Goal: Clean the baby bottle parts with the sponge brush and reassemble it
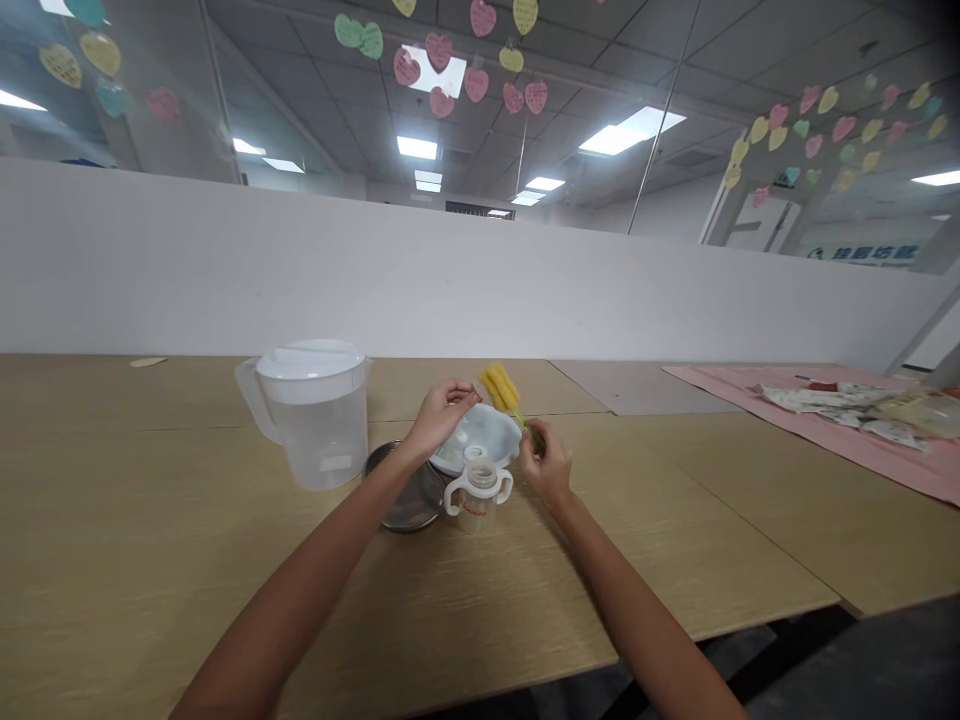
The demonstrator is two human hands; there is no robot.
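Note:
My right hand (pixel 546 462) is closed around the green handle of a bottle brush with a yellow sponge head (pixel 500 387). The sponge head points up and leftward above a pale bowl (pixel 504 432). Beside the sponge, my left hand (pixel 444 412) pinches a small translucent piece (pixel 481 391), whose kind I cannot make out. In front of the bowl stands an open baby bottle (pixel 477 510) with two white handles and red print. A small white ring-like part shows just behind the bottle's mouth. Under my left forearm lies a round metal tray (pixel 415 502), partly hidden.
A lidded clear plastic pitcher (pixel 322 425) stands left of the tray on the wooden table (pixel 187 560). On the right, a pink cloth (pixel 810 420) bears papers and a plastic bag. A white partition (pixel 450 285) rises along the table's back edge.

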